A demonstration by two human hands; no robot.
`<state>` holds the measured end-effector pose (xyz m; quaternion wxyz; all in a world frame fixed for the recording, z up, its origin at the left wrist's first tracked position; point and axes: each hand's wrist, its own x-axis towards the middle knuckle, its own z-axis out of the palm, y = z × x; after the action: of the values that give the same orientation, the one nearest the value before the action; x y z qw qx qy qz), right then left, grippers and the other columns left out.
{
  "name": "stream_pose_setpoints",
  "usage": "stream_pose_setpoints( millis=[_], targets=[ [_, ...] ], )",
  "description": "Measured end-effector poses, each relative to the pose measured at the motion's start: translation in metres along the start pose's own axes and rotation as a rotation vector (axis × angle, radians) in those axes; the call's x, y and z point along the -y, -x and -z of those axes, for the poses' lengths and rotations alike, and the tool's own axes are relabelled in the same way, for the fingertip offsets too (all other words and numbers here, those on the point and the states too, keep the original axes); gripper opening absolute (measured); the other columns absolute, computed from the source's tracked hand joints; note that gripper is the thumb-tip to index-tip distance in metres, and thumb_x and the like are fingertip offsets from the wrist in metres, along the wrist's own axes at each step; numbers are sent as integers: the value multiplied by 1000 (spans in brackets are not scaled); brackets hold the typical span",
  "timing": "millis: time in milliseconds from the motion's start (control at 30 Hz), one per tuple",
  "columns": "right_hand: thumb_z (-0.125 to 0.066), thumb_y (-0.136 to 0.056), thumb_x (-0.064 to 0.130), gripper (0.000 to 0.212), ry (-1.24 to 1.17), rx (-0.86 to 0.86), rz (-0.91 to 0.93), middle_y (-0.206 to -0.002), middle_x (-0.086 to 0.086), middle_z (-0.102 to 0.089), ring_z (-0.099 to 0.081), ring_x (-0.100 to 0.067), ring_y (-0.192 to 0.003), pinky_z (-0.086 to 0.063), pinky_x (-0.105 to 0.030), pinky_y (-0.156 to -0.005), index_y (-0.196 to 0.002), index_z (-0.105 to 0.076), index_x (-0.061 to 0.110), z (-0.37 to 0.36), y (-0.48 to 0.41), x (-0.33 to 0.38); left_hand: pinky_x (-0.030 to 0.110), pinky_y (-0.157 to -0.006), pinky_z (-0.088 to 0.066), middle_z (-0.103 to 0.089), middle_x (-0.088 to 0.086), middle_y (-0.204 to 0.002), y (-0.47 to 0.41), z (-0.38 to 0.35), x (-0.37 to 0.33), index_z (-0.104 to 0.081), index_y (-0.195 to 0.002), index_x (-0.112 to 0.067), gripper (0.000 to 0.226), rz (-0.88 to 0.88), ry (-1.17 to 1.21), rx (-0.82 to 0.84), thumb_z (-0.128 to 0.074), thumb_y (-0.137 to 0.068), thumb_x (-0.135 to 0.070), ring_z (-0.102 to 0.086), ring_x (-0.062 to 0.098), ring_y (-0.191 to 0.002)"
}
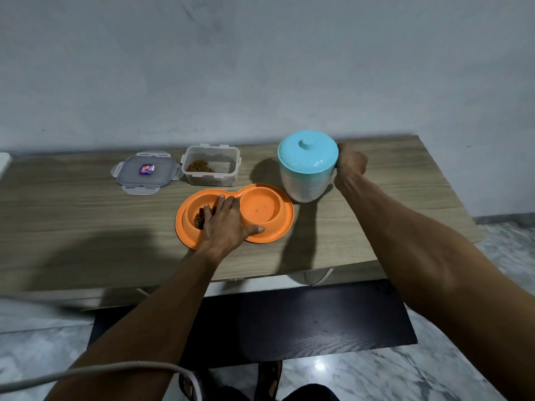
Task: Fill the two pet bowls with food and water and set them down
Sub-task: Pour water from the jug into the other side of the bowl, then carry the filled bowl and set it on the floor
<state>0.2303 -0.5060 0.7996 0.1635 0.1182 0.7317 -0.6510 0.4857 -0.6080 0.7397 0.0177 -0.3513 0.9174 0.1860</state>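
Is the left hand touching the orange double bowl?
Touching. The head view shows the left hand lying flat on the orange double bowl, thumb on its front rim.

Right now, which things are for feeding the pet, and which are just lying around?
For the job:
- orange double bowl, kibble in its left cup, right cup empty
- clear food box, some kibble inside
- jug with blue lid, held by the right hand
- left hand, resting on the bowl

Just lying about:
- box lid
- pale cable
- dark mat

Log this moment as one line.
left hand: flat on orange double bowl | right hand: grips jug | kibble in left bowl; right bowl dry
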Motion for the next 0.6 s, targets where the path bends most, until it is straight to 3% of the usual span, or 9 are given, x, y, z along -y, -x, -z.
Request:
stream_pose_setpoints(
  millis=[133, 267, 467, 600],
  targets=[
    [-65, -67, 17, 7, -38, 14, -43, -62, 2, -65, -55, -17, -56, -42, -26, -50, -64, -62, 11, 3, -9, -6, 59, -117, -8, -32, 8, -157, -1, -1, 2, -29, -150, -11, 98, -12, -3, -4, -61, -76, -69, -12, 30, -150],
    [-65, -62, 24, 20, -61, -2, -51, -72, -4, -70, -62, -22, -64, -46, -28, -53, -71, -67, 7, 7, -16, -11, 60, -117, -8, -32, 8, -157, -1, -3, 4, -29, -150, -12, 98, -23, -10, -14, -60, -77, -70, -13, 31, -150],
    [-55, -83, 40, 29, -169, -37, -48, -77, -6, -63, -58, -22, -68, -47, -33, -61, -73, -59, 14, 14, -2, -11, 60, -117, -4, -19, 11, -161, 4, -4, 1, -19, -153, -11, 101, -14, -33, 9, -55, -80, -70, -7, 31, -151],
    [-39, -91, 39, 38, -233, -171, -109, -83, -10, -64, -65, -29, -79, -58, -40, -75, -73, -59, 12, 24, 5, -33, 61, -117, -4, -13, 11, -163, 13, -4, 4, -14, -154, -10, 101, 33, 7, -62, -44, -83, -75, -5, 30, -151]
  ],
)
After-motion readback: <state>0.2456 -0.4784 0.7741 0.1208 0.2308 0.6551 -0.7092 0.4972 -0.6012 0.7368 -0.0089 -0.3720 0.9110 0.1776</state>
